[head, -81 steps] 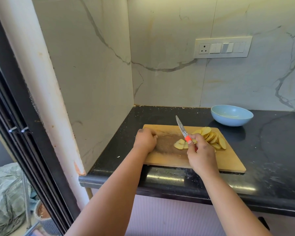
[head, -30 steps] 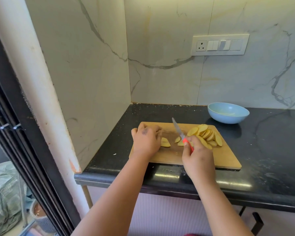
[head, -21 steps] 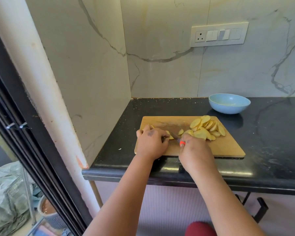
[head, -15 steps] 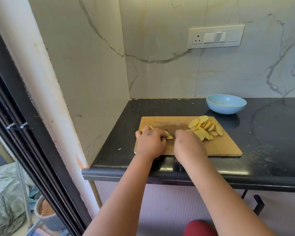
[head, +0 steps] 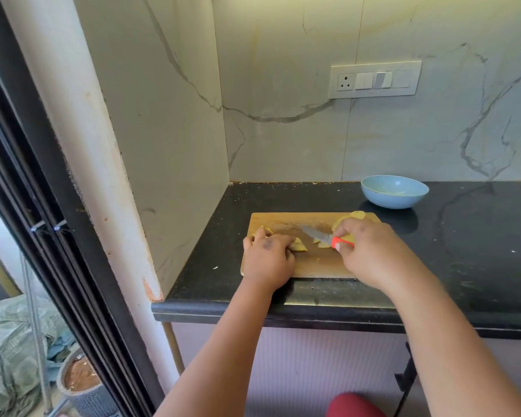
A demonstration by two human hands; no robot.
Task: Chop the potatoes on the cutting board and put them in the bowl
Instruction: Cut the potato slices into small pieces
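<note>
My left hand (head: 268,254) is curled over a few potato pieces (head: 298,245) at the near left of the cutting board (head: 313,263), pinning them down. My right hand (head: 370,251) grips the knife (head: 322,236) by its orange handle, blade lying low and pointing left toward those pieces. More slices (head: 354,216) sit at the far right of the board, mostly hidden behind my right hand. The blue bowl (head: 394,191) waits on the black table (head: 478,236), just beyond the board's far right corner, with nothing much in it that I can make out.

To cut well I should tuck my left fingertips back, bring the blade upright just beside my knuckles, and press straight down. The pieces are small and likely slippery, so short strokes suit. The board lies close to the table's near edge; I should keep my pressure downward, not toward me.
</note>
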